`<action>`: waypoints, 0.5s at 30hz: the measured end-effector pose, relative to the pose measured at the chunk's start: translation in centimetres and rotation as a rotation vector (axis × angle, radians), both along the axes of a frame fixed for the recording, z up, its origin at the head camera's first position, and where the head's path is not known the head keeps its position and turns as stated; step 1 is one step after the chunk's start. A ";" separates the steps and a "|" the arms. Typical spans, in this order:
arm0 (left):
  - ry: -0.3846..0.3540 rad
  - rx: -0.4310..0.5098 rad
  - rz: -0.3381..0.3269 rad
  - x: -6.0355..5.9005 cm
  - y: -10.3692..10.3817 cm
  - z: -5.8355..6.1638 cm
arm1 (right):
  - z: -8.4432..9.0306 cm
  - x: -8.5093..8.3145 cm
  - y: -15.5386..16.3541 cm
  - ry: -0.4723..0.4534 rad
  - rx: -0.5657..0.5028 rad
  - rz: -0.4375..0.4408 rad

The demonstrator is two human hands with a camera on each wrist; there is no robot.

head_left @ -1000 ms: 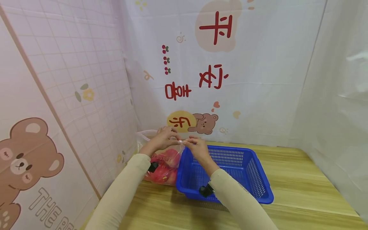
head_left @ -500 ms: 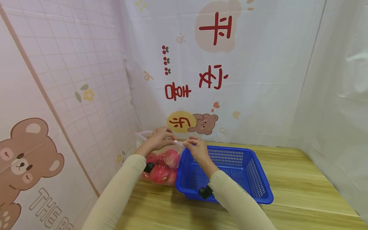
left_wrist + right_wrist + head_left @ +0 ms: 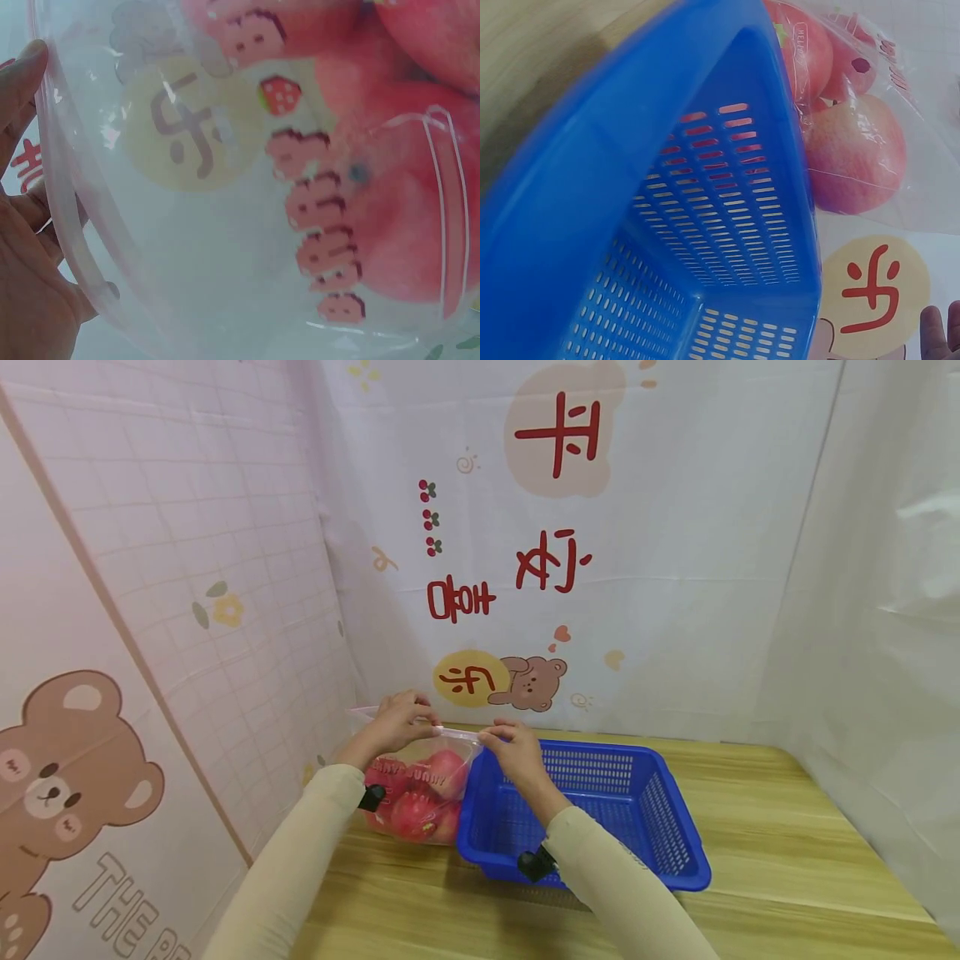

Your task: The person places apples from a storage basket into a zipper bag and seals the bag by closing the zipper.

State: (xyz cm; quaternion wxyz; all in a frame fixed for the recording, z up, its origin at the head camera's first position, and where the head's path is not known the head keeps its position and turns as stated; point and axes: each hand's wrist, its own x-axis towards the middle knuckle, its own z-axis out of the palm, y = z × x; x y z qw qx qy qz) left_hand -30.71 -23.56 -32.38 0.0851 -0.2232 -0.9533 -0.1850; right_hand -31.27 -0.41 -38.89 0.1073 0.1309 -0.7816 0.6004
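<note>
Both hands pinch bag [image 3: 420, 777] top strip, long axis level: left hand [image 3: 393, 720] farther from basket [image 3: 660, 793], right hand [image 3: 513, 750] over its rim.

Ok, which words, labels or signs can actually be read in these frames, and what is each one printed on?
"THE" then letters cut off by the frame edge: bear panel on the left wall.
Red characters, mirrored or inverted, not readable: back curtain.
One red character on a yellow circle, not readable: back curtain, beside a small bear.
Dark red pixel-style lettering, blurred and turned, not readable: clear zip bag of apples.
Blue basket: no text.
</note>
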 end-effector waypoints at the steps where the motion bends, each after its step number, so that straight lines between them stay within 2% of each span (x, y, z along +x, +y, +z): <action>1: -0.001 0.005 0.002 0.0 -0.2 0.0 | 0.0 0.0 0.0 0.000 0.000 0.000; 15: 0.007 0.061 -0.014 0.0 -2.4 -0.4 | 0.0 0.3 -0.2 -0.014 -0.014 0.003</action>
